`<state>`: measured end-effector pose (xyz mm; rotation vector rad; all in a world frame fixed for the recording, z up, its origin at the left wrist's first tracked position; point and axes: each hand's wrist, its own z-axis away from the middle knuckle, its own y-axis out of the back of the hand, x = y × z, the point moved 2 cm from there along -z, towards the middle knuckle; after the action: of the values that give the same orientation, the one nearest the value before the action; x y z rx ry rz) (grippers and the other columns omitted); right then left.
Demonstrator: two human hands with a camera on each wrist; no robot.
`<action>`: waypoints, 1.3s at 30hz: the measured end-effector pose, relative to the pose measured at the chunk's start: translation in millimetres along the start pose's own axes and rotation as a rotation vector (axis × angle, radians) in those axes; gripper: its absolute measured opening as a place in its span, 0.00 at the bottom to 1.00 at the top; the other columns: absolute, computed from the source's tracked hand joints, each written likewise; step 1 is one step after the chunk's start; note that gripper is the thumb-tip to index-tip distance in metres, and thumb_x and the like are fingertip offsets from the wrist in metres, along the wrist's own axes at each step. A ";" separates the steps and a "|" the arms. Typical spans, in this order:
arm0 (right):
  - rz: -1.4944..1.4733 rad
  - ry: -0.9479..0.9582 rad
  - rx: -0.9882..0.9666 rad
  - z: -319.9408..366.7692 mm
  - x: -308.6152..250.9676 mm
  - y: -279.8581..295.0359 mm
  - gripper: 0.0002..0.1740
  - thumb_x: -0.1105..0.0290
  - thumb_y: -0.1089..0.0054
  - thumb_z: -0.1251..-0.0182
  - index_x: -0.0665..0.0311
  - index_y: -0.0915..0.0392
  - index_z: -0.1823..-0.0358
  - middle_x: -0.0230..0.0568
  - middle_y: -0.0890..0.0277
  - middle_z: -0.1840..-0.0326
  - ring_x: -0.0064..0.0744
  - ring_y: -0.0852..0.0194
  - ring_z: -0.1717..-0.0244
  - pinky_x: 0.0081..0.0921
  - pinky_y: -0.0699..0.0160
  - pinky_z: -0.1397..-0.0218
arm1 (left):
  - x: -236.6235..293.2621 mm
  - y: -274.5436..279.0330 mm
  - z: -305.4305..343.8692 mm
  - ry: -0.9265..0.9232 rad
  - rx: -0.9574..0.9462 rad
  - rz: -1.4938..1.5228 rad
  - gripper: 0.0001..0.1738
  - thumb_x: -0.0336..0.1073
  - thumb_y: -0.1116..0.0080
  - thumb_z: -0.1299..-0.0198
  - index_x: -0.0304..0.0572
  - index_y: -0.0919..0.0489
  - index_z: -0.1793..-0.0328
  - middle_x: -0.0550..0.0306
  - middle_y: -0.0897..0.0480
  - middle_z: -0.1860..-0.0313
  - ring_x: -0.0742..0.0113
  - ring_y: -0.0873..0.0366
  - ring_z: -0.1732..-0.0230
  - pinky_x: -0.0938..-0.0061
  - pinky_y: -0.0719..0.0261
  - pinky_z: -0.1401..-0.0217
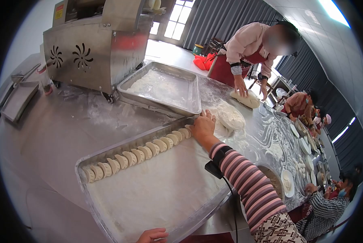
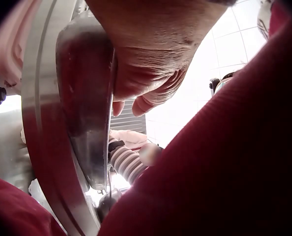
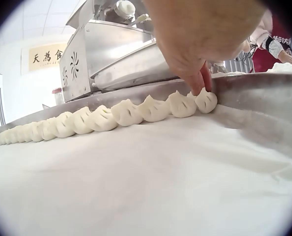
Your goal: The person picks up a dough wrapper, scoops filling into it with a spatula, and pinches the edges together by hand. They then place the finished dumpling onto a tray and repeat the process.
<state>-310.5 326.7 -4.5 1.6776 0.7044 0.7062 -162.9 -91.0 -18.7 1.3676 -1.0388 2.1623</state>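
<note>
dark grey curtains hang at the back of a busy kitchen, and a long stainless-steel surface dusted with flour runs through it. from my end of the feed i see a boxy steel machine, a floury shallow metal tray beside it, and a person in a pale pink top and dark red apron at a lump of off-white dough.

nearer to me lies a rectangular metal tray lined with white cloth. along its far wall stands a row of cream-white, crescent-shaped pleated dumplings, packed side by side. the end dumpling sits at the row's right end, by the tray's far corner, close against its neighbour.

i judge each one light, soft and easily dented; floured skin may slip a little, and a hard squeeze could split a pleat. i would hold it lightly by the firmer pinched crest and leave the plump belly alone.

my right hand reaches across the tray, arm stretched out, knuckles up and fingers pointing down; its fingertips are together on the end dumpling's peak, pinching it. my left hand is low at the tray's near edge, its fingers loose with nothing between them; i cannot tell whether it bears on the rim.
</note>
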 end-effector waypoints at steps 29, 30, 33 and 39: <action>-0.330 0.044 0.044 121.8 44.2 221.8 0.07 0.63 0.36 0.48 0.57 0.15 0.73 0.48 0.18 0.61 0.48 0.25 0.49 0.47 0.33 0.43 | -17.4 -3.6 -7.5 -0.331 0.082 -0.139 0.13 0.22 0.47 0.40 0.32 0.28 0.49 0.46 0.27 0.43 0.67 0.24 0.49 0.77 0.24 0.44; -0.327 0.063 0.026 137.5 49.2 237.4 0.08 0.62 0.35 0.48 0.57 0.15 0.74 0.48 0.19 0.61 0.47 0.26 0.48 0.45 0.33 0.42 | -17.9 -3.9 -6.7 -0.389 0.107 -0.222 0.12 0.21 0.47 0.40 0.32 0.27 0.49 0.46 0.27 0.44 0.67 0.24 0.49 0.77 0.23 0.46; -0.267 0.254 0.278 192.1 78.5 276.3 0.07 0.65 0.31 0.50 0.61 0.15 0.74 0.53 0.20 0.50 0.52 0.26 0.44 0.41 0.32 0.39 | -18.9 -6.9 -4.6 -0.511 0.141 -0.389 0.12 0.21 0.46 0.41 0.33 0.27 0.50 0.47 0.26 0.45 0.67 0.24 0.49 0.75 0.21 0.48; -0.351 0.328 0.441 312.8 169.1 309.5 0.05 0.69 0.32 0.49 0.63 0.17 0.74 0.53 0.22 0.48 0.52 0.31 0.39 0.42 0.36 0.35 | -19.5 -13.1 -7.5 -0.577 0.192 -0.510 0.12 0.21 0.46 0.41 0.32 0.26 0.51 0.49 0.24 0.48 0.65 0.22 0.51 0.75 0.21 0.49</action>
<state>64.0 202.1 253.2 1.7769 1.4322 0.6063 -150.1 -75.4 -32.9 2.1454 -0.5570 1.5522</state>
